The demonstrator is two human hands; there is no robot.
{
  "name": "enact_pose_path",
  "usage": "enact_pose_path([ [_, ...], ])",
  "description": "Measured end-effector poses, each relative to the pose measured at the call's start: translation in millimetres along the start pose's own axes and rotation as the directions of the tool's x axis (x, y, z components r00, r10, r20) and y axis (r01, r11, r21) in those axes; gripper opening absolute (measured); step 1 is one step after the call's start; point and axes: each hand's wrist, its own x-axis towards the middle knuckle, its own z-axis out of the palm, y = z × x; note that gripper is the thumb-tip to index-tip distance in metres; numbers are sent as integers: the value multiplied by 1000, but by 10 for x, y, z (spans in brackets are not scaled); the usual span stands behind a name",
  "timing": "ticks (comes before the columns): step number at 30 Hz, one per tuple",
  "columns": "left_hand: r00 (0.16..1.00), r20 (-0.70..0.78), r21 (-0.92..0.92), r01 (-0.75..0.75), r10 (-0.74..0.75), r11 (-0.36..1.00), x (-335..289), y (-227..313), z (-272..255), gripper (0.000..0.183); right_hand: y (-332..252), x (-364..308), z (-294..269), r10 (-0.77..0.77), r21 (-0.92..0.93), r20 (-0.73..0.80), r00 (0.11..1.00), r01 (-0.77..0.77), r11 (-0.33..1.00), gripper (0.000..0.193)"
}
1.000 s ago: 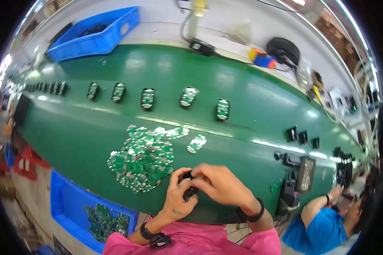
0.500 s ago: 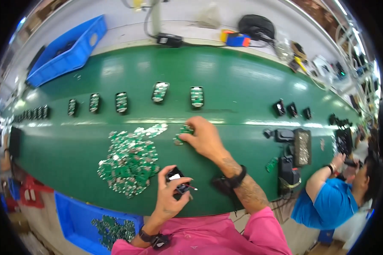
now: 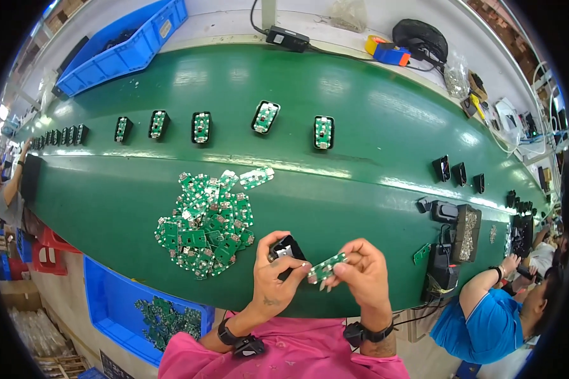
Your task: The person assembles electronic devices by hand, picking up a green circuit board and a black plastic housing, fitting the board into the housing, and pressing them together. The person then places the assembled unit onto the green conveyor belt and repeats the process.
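Left hand (image 3: 273,279) gripping black casing (image 3: 287,247), thumb and fingers closed about it; right hand (image 3: 362,273) pinching green circuit board (image 3: 324,269) between thumb and fingers, just beside casing, over near edge of green table (image 3: 335,211); loose board pile (image 3: 203,230) lying to left; board-filled casings (image 3: 323,132) in row beyond

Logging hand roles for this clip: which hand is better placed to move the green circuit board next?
Probably the right hand: it pinches the green circuit board between thumb and fingers, while the left hand is occupied holding the black housing.
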Motion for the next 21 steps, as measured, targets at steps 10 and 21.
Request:
enact_pose_path([
  [10,991,53,112,-128,123,985,20,4,50,11,133,5,38,36,-273,-39,999,-46,961,20],
  [21,932,308,-289,283,-191,915,64,44,78,91,163,-31,-81,86,-197,-62,994,-97,976,16],
])
